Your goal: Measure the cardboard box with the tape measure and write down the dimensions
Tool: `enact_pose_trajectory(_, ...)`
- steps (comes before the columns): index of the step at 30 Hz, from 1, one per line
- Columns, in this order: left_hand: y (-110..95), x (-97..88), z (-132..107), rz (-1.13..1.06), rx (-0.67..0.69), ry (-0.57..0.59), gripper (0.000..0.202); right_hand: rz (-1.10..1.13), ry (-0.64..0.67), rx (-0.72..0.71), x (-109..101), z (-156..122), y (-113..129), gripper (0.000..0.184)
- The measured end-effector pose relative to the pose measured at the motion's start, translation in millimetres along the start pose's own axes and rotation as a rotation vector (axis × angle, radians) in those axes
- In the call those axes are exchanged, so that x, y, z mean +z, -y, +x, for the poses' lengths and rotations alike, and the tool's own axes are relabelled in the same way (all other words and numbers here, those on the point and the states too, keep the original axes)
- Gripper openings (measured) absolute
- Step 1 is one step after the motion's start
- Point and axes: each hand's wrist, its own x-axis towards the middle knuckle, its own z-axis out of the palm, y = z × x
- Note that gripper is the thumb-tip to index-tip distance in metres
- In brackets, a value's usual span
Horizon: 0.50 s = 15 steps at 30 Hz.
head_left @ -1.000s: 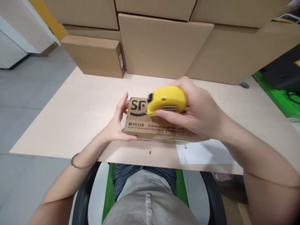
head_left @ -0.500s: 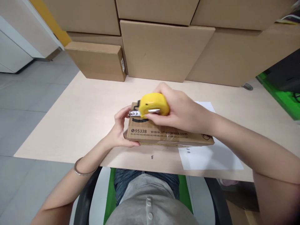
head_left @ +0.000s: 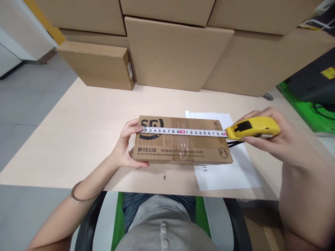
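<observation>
A small brown cardboard box [head_left: 180, 143] with black print and clear tape lies in front of me. My left hand [head_left: 125, 146] is closed round its left end, thumb low on the near side and fingers at the top edge, by the tip of the metal blade [head_left: 190, 132]. That blade runs straight across the box top, its numbers facing up. Beyond the box's right end, my right hand [head_left: 277, 143] grips the yellow tape measure [head_left: 259, 127] from which it comes. Some of the blade's tip is hidden by my left fingers.
White paper [head_left: 230, 177] lies partly under the box on the pale table [head_left: 70, 139]. Large cartons [head_left: 172, 55] stand along the back, with a flatter carton [head_left: 102, 69] at the left. A dark pen-like object [head_left: 235, 143] shows beside the box's right end.
My right hand has moved right with the tape measure, drawing out a long stretch of blade across the box. My left hand stays at the box's left end.
</observation>
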Motion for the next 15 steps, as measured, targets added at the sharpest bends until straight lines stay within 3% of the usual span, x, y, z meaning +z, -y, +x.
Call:
enact_pose_trajectory(9, 4.1, -0.4, 1.7, 0.015, 0.071, -0.002, 0.114, 0.07, -0.005, -0.061, 7.1, -2.2, -8.8, 0.031)
enact_pose_trajectory(15, 5.4, -0.5, 2.4, -0.016, 0.07, 0.002, 0.116, 0.023, -0.039, -0.148, 9.7, 23.4, 18.5, 0.035)
